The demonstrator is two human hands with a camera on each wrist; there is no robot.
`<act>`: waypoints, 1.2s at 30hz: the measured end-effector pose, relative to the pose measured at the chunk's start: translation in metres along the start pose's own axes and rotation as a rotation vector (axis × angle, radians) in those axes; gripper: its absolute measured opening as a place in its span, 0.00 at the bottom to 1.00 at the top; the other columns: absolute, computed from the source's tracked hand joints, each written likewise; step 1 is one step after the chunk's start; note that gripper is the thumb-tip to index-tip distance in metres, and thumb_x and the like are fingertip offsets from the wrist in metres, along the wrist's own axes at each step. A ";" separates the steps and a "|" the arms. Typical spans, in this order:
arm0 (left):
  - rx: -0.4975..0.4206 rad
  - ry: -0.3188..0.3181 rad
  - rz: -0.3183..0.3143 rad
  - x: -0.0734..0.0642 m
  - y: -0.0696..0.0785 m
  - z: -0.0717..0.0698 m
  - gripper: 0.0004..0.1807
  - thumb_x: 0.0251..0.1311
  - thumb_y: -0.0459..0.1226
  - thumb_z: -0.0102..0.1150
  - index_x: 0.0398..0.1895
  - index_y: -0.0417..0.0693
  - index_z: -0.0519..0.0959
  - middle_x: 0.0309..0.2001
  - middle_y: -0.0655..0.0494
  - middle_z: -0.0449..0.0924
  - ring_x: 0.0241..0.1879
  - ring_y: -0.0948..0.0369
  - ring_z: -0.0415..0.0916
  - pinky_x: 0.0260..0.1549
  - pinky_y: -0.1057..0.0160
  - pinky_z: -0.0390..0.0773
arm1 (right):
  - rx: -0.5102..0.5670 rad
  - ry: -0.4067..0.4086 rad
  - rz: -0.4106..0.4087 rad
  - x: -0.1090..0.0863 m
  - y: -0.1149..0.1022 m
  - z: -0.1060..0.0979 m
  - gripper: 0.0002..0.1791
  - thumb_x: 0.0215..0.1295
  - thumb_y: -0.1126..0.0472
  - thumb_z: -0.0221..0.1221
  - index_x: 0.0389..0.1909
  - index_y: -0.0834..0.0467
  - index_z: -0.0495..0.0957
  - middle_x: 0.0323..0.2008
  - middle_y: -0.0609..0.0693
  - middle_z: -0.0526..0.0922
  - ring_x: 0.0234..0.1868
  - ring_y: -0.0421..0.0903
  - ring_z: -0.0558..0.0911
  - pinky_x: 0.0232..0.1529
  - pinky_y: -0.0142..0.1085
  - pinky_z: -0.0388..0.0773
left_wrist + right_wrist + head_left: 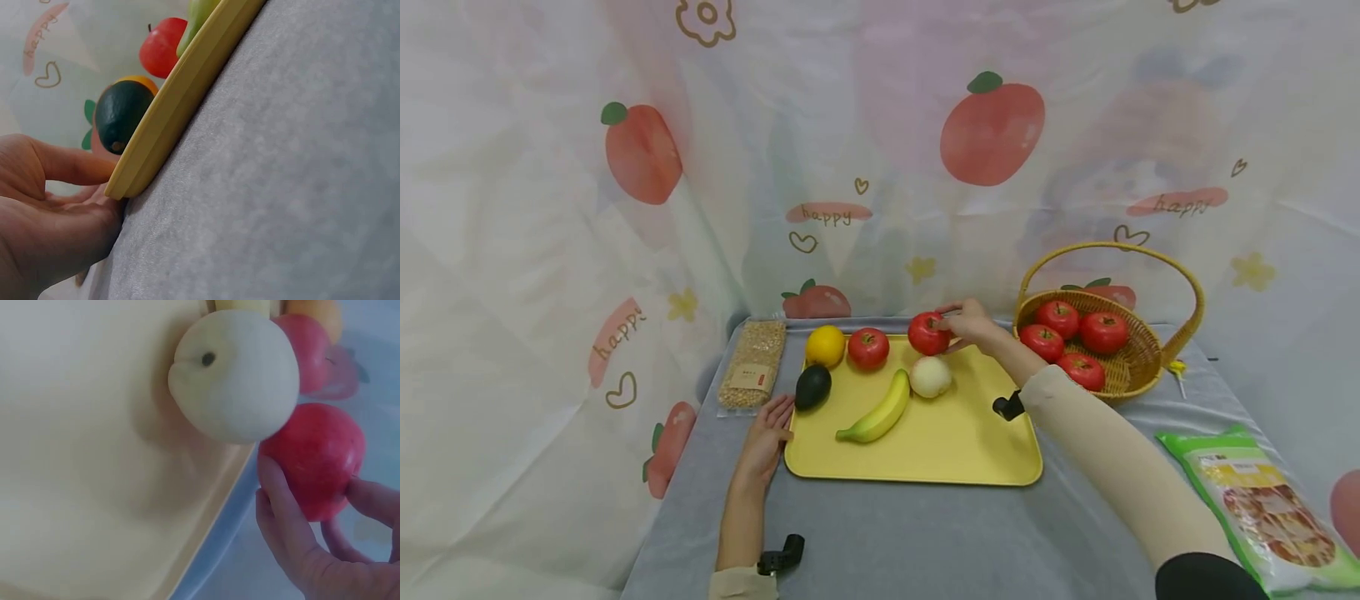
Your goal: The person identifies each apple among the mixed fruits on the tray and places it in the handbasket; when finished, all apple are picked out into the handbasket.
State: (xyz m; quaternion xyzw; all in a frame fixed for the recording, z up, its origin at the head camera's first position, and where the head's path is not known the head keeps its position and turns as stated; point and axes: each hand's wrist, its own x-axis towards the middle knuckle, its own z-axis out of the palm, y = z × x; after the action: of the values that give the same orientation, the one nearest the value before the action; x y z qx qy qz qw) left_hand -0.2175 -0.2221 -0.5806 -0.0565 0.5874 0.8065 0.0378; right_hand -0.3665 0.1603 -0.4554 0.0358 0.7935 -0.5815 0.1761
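Note:
My right hand [970, 325] grips a red tomato [312, 459] between thumb and fingers at the far edge of the yellow tray [910, 462]. Beside it on the tray sits a pale, round, onion-like piece [234, 378] with a dark spot. My left hand [767, 433] rests against the tray's left edge, fingers fairly straight, with fingertips touching the rim in the left wrist view. Close to that hand lies a dark green avocado [122, 115]. The tray also bears a banana [880, 412], an orange-yellow fruit [825, 345] and another tomato [868, 348].
A wicker basket [1142, 367] with a tall handle holds several tomatoes right of the tray. Left of the tray lies a clear bag of grain [754, 362]; at the right, a green and yellow packet [1262, 508]. A printed curtain [880, 125] hangs behind the grey-covered table.

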 end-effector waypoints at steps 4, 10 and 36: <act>-0.001 0.006 -0.002 -0.001 0.001 0.000 0.48 0.50 0.09 0.36 0.80 0.27 0.45 0.79 0.28 0.49 0.81 0.41 0.46 0.79 0.48 0.49 | -0.031 -0.038 -0.021 -0.011 -0.005 -0.009 0.28 0.74 0.66 0.60 0.71 0.66 0.69 0.59 0.70 0.75 0.54 0.62 0.82 0.54 0.61 0.82; 0.007 0.017 -0.009 -0.004 0.000 -0.003 0.48 0.50 0.08 0.36 0.80 0.27 0.45 0.80 0.28 0.49 0.81 0.42 0.46 0.79 0.48 0.49 | -0.083 -0.095 -0.050 -0.025 -0.009 -0.022 0.29 0.74 0.65 0.59 0.73 0.68 0.67 0.62 0.71 0.75 0.57 0.64 0.82 0.51 0.58 0.85; 0.032 -0.024 -0.012 -0.002 0.001 -0.001 0.47 0.54 0.09 0.36 0.81 0.29 0.44 0.81 0.31 0.48 0.81 0.43 0.45 0.79 0.48 0.49 | -0.332 -0.222 -0.150 -0.075 -0.008 -0.129 0.27 0.75 0.64 0.59 0.73 0.64 0.69 0.68 0.69 0.73 0.57 0.58 0.83 0.53 0.58 0.85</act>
State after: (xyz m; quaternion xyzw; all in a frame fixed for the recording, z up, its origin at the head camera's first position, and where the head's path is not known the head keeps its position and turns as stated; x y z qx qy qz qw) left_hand -0.2153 -0.2229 -0.5792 -0.0496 0.5992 0.7974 0.0509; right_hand -0.3293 0.2896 -0.3902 -0.1174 0.8545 -0.4547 0.2222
